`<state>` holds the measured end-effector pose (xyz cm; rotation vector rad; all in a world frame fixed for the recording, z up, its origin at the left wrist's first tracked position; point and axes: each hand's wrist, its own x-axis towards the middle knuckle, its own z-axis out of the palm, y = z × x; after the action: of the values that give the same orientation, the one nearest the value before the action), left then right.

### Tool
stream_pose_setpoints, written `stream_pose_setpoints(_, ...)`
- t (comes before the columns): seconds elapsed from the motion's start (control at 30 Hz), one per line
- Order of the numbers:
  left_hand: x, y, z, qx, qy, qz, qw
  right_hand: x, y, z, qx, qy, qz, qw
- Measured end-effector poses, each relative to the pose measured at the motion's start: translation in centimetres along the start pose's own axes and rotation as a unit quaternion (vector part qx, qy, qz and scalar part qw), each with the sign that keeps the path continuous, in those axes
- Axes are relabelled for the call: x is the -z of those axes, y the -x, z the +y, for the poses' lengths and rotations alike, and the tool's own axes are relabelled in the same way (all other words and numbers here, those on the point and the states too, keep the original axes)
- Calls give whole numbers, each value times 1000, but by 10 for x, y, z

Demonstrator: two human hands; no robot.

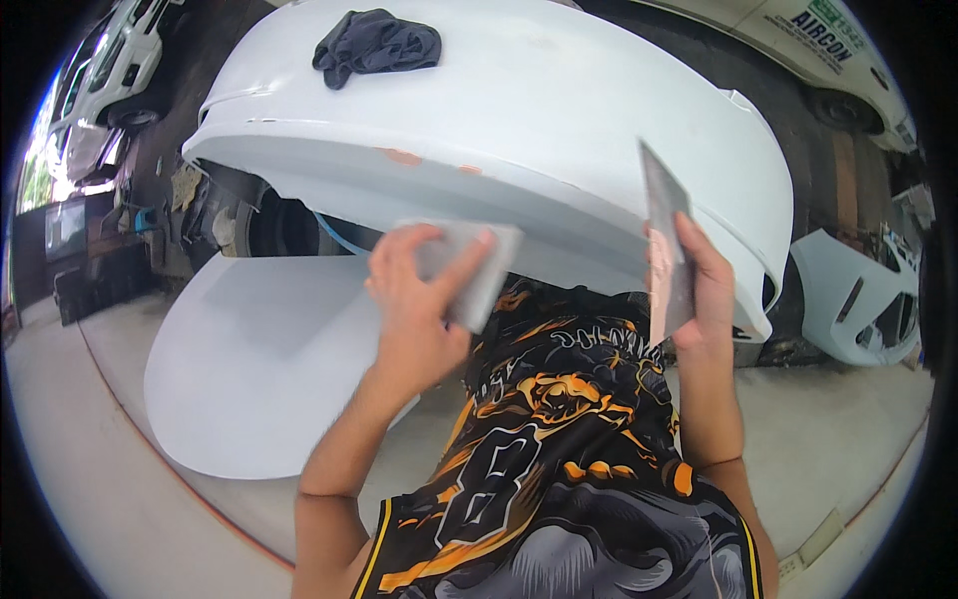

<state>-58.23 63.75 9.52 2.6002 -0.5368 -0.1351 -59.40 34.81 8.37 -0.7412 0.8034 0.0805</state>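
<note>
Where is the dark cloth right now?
In the head view, the dark cloth lies near the top, left of centre, on the white panel, beyond the left hand and the two pinkish patches.

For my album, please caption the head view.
Left hand grips a flat grey plate, right hand a pink-smeared grey plate, beside a curved white panel.

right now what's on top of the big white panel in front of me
A dark cloth lies bunched on the panel, left of its middle. The surface under the cloth is covered and cannot be seen.
</note>
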Motion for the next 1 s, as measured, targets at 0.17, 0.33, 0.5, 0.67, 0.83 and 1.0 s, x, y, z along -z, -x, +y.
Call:
stream_pose_setpoints(0.17,-22,-16,-5,149,-99,141,974,34,-8,-28,70,13,-55,996)
stream_pose_setpoints(0.33,-34,-31,23,167,-124,121,971,63,-18,-28,31,67,-87,993)
stream_pose_setpoints(0.5,-46,-7,70,79,-13,70,994,69,-23,-21,-5,40,-149,988)
stream_pose_setpoints(0.67,-42,11,94,-82,232,37,968,38,-7,0,-109,22,-139,984)
stream_pose_setpoints(0.83,-38,20,31,-87,106,35,990,8,7,-1,-87,-15,-43,995)
stream_pose_setpoints(1.0,-18,5,-66,-90,-74,164,980,1,17,-8,60,7,0,998)
